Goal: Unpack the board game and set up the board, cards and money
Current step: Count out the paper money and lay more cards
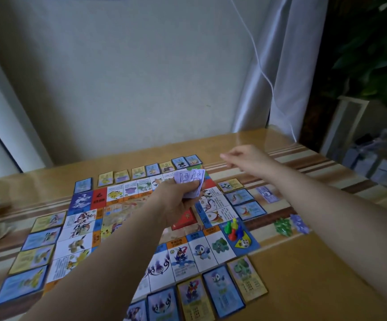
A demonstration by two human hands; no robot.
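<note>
My left grip (178, 198) clamps a wad of pale purple paper banknotes (191, 179) over the colourful printed game board (76, 246); my right grip (245, 158) is blurred: apart or together, I cannot tell.

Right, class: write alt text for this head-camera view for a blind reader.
A person's left hand grips purple play money above a game board on a table, cards laid around its edges. The right hand reaches past its far corner.
</note>
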